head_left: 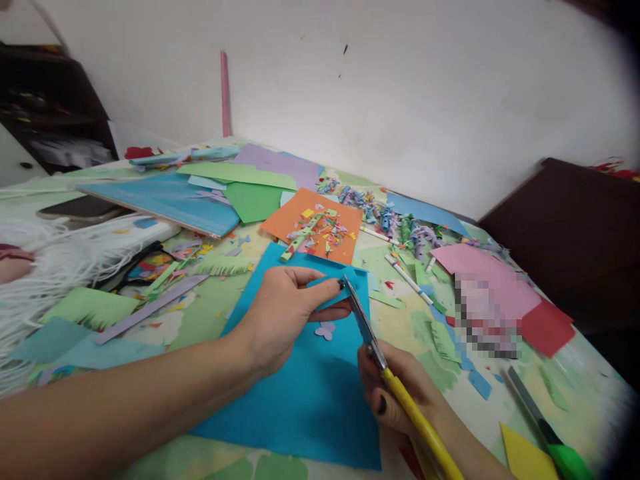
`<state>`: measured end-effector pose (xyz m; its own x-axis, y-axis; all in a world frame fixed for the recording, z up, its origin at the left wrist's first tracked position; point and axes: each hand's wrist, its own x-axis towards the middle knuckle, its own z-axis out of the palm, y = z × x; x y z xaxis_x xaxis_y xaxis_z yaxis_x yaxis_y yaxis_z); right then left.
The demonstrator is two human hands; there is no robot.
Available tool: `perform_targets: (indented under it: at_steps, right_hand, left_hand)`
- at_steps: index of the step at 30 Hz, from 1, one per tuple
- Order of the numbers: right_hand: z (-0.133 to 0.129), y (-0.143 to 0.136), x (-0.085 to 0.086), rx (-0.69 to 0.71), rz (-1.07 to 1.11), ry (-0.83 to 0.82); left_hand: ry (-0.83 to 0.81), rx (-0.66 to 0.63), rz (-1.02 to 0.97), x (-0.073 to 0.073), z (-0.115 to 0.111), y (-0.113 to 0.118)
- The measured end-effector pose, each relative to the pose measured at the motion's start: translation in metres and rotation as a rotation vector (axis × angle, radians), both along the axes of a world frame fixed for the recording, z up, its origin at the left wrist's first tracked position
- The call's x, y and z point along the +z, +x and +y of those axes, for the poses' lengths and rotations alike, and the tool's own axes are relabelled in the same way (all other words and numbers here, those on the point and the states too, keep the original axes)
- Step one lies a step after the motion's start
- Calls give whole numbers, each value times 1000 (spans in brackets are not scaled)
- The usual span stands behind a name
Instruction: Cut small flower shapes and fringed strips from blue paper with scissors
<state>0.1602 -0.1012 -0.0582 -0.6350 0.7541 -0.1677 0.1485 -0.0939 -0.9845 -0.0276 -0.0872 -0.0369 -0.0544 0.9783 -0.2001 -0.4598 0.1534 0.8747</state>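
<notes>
My left hand (280, 313) pinches a small piece of blue paper (356, 277) between thumb and fingers. In my right hand (407, 377) is a pair of scissors (371, 341) with yellow handles, its blade tips at the edge of that paper by my left thumb. Beneath both hands lies a large blue sheet (305, 407), with a small lilac butterfly-shaped cutout (325, 331) on it. Beyond, an orange sheet (280, 219) carries many tiny colored scraps and a light green strip (301, 239) with red marks.
Green-handled scissors (533, 400) lie at the right, near yellow paper (525, 457). Pink paper (493, 277) and red paper (547, 328) are farther back. White yarn (100, 267), a phone (83, 208) and a blue pad (165, 197) occupy the left. A wall (400, 100) stands behind.
</notes>
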Motion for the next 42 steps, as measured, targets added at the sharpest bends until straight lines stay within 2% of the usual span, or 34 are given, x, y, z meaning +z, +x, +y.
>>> perform_targets:
  at_steps: [20,31,42]
  right_hand:
    - [-2,-1,-3,-46,-18,11]
    - [0,0,1,10,-62,9]
    - [2,0,3,35,6,44]
  left_hand:
    - [-38,4,16,1,0,1]
    - [-8,-2,-21,-2,-1,0]
    - [-4,-18,-83,-1,1,2]
